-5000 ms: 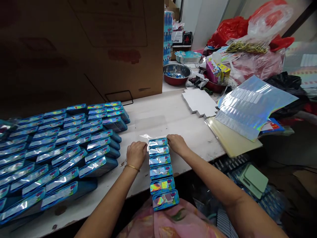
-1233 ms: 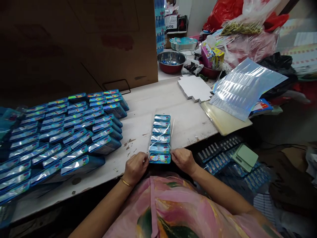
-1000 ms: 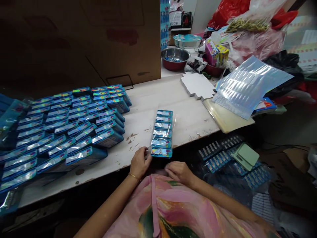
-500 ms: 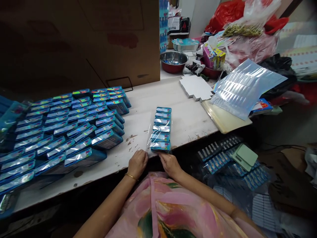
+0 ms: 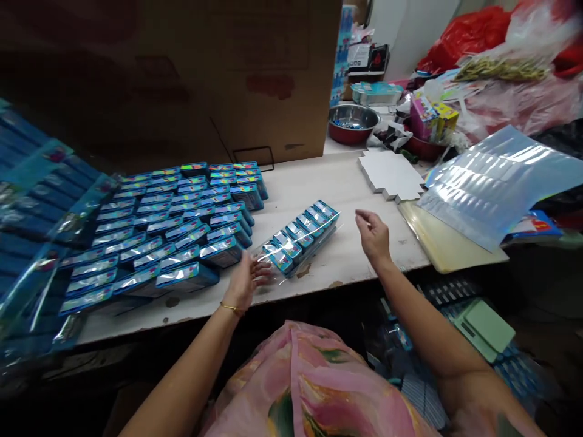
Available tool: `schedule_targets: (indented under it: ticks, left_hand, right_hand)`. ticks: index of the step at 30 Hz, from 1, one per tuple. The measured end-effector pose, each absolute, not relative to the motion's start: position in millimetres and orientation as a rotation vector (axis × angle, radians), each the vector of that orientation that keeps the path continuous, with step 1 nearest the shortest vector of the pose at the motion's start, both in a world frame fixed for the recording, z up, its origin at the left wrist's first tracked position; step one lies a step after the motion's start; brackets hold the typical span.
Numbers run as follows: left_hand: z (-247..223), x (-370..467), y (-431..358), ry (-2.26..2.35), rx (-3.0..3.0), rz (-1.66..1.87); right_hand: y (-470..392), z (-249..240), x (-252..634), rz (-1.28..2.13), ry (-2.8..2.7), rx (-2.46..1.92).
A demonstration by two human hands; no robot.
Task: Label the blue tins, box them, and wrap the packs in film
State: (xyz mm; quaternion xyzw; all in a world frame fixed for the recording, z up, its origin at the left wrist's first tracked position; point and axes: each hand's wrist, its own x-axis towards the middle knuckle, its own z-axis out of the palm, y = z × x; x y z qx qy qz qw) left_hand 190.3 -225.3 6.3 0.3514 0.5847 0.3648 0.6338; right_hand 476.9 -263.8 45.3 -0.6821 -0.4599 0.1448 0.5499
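A clear plastic bag (image 5: 339,227) holding a row of several small blue boxes (image 5: 298,233) lies slantwise on the white table. My left hand (image 5: 243,282), with a thin gold bracelet at the wrist, is at the bag's near left end. Its fingers are spread and seem to touch the loose plastic there. Right of the bag, my right hand (image 5: 374,237) hovers over the table, apart from it. Its fingers are loosely bent with nothing in them. Many more blue boxes (image 5: 182,233) stand in close rows to the left of my left hand.
A large cardboard box (image 5: 273,130) stands behind the rows. Wrapped blue packs (image 5: 31,200) are stacked at far left. White card sheets (image 5: 392,173), shiny plastic sheets (image 5: 483,182) and a metal bowl (image 5: 353,124) lie to the right. Below the table edge is a pale green scale (image 5: 485,328).
The bag of boxes has turned from upright to slanting, its far end toward the right. My hands have parted: the left moved slightly left, the right moved up and right. The view has shifted.
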Motion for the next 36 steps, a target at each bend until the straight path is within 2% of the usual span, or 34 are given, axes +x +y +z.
schedule_targets:
  ticks: [2, 5, 9, 17, 21, 24, 29, 36]
  left_hand:
    - [21, 198, -230, 1.258, 0.723, 0.882]
    - [34, 202, -235, 1.247, 0.66, 1.008]
    - [39, 195, -238, 1.259, 0.71, 0.919]
    - [41, 190, -238, 1.282, 0.782, 0.896]
    - [18, 190, -242, 1.276, 0.479, 1.05]
    - [-2, 193, -251, 1.303, 0.361, 1.014]
    - [-16, 192, -256, 1.286, 0.433, 0.942]
    - [-18, 184, -252, 1.233, 0.487, 0.865]
  right_hand:
    - [-228, 41, 489, 0.416, -1.072, -1.665]
    - [-192, 37, 496, 0.761, -1.046, -1.709]
    - [-175, 41, 499, 1.018, -1.005, -1.716]
    - [-161, 51, 507, 1.188, -1.082, -1.637]
    - [-156, 35, 508, 1.236, -0.918, -1.486]
    - [-158, 14, 509, 1.388, -0.802, -1.54]
    - [-161, -10, 508, 1.47, -0.893, -1.634]
    - [-162, -11, 505, 1.489, -0.982, -1.683]
